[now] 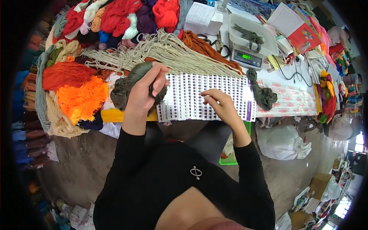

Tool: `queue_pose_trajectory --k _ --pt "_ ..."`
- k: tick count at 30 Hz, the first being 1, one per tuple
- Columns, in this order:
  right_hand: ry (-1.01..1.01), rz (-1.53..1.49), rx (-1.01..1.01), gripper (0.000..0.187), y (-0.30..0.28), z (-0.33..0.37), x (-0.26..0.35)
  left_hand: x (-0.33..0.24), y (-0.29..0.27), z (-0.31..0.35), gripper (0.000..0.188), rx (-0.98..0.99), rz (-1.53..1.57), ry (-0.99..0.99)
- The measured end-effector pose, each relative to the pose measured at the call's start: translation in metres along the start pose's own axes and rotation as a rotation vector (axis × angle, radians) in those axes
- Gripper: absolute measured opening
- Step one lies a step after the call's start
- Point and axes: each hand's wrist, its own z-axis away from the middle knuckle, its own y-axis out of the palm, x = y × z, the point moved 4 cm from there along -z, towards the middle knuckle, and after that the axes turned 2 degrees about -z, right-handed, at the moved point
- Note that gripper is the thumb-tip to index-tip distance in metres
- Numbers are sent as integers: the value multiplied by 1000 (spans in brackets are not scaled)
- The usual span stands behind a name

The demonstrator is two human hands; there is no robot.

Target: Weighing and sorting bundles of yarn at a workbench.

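The left hand [143, 87] is raised over the near edge of the worktable, its fingers curled more than halfway in against a thick, dark grey-green bundle of soft yarn [121, 94], which bulges out on both sides of the palm and wrist. The hand itself covers the middle of the bundle, so how tightly the fingers close, and where the thumb presses, cannot be told. The right hand [221, 105] is half open, its fingers loosely bent and the thumb near the index finger; it holds nothing that can be made out, though a fine strand there would be hard to see. It hovers over or rests on a white sheet with rows of dark dots and purple markings [188, 97]; which of the two is unclear, and its forearm hides part of the sheet's lower edge. A twisted dark green-grey yarn hank [264, 94] lies just beyond the sheet's right end. Behind the hands, long pale grey-beige yarn strands [165, 53] spread across the table, their near edge partly covered by the raised bundle and fingers.
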Motion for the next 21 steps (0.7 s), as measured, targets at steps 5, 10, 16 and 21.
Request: queue_pose_trajectory --k 5,10,16,21 --pt "26 7 -21 17 -5 10 -5 7 8 -5 30 34 20 32" --pt "124 -21 -44 18 -21 19 -22 30 -3 1 34 -15 109 -50" --pt "195 49 -262 21 -92 13 -50 26 -14 0 34 -40 172 -39" --pt "228 48 -526 26 -151 0 -63 22 -14 -2 36 -23 175 -20"
